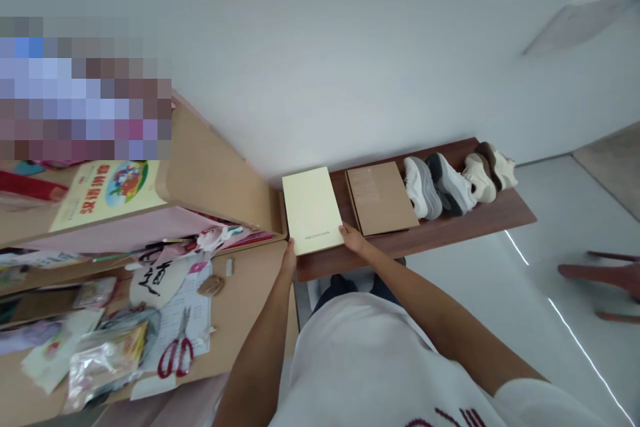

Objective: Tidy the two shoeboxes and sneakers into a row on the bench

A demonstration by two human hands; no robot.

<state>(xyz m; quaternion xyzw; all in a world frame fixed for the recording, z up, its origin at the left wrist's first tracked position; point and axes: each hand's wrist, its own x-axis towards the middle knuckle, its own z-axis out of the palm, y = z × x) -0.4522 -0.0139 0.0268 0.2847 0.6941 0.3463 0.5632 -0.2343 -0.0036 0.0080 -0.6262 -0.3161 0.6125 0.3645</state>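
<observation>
A pale yellow hardcover book with small dark lettering near its lower edge lies tilted at the end of a dark wooden shelf. My left hand grips its lower left corner, and my right hand holds its lower right edge. Beside the book lies a tan cardboard folder. Several white, grey and beige sneakers stand in a row beyond the folder.
To the left, a wooden shelf unit holds papers, plastic packets and red-handled scissors. A white wall rises behind the dark shelf. Another person's hand reaches in at the right, above a glossy pale floor.
</observation>
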